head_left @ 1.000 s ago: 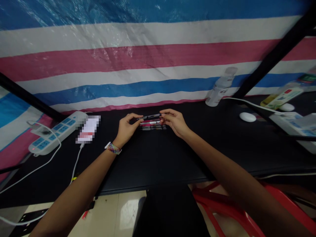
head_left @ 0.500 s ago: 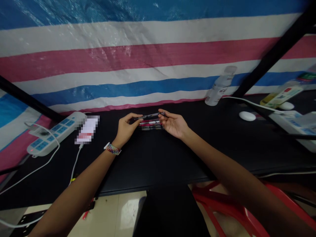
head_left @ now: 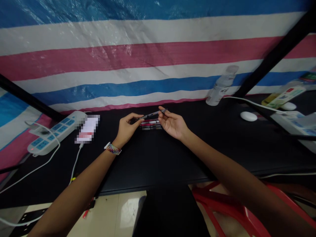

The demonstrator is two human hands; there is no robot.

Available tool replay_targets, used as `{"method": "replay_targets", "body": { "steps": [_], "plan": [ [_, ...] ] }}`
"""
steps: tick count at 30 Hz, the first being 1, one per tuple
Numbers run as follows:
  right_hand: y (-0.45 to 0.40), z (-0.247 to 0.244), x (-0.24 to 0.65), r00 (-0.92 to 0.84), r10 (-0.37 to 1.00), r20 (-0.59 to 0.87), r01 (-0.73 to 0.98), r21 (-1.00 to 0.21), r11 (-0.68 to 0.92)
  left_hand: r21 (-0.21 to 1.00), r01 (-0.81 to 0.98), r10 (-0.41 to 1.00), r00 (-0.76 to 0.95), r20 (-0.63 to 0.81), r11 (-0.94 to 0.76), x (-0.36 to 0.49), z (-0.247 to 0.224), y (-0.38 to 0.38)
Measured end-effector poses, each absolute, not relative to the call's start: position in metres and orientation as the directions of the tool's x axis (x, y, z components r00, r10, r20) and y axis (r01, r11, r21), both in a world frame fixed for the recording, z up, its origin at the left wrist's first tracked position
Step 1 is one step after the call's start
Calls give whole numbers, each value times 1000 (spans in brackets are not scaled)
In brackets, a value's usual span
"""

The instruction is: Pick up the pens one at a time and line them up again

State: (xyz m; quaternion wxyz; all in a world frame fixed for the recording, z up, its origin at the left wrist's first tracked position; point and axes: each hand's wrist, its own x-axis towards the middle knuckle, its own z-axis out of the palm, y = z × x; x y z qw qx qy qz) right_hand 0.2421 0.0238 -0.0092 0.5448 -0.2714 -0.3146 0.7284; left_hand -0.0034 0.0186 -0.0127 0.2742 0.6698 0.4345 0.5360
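Black table point(head_left: 153, 161), near its back edge: left hand point(head_left: 127, 130) and right hand point(head_left: 174, 126) pinch opposite ends of one pen point(head_left: 153, 114), likely for steadiness.

Bare forearms point(head_left: 86, 181) lead to a bare left hand point(head_left: 126, 130) and right hand point(head_left: 174, 126). A multicoloured patterned wristband point(head_left: 114, 149) with a white piece point(head_left: 107, 145) circles the left wrist point(head_left: 118, 142). Black clothing point(head_left: 171, 210) shows at bottom centre.

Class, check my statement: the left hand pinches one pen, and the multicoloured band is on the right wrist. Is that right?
Not quite: the head view shows the multicoloured band on the left wrist. The left hand does pinch one pen.
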Motion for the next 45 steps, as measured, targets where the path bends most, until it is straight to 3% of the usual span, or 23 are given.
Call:
{"method": "replay_targets", "body": {
  "steps": [6, 12, 17, 30, 37, 45],
  "plan": [
    [25, -10, 243, -215, 974, -73, -606, -772, -191, 832, 287, 876, 61, 478, -474, -3, -14, 19],
    [24, -9, 242, -237, 967, -88, -673, -703, -229, 835, 285, 879, 64, 473, -471, -2, -13, 18],
    [21, -8, 242, -245, 969, -45, -612, -768, -190, 847, 278, 886, 34, 462, -453, -3, -14, 19],
    [20, -10, 242, -226, 974, 4, -585, -800, -132, 856, 266, 893, 53, 446, -443, -3, -14, 19],
    [19, -7, 240, -210, 975, -72, -652, -733, -195, 853, 270, 892, 53, 450, -446, -4, -13, 20],
    [16, 2, 239, -293, 946, -139, -793, -517, -322, 862, 267, 900, 61, 431, -431, -3, -13, 19]
  ]
}}
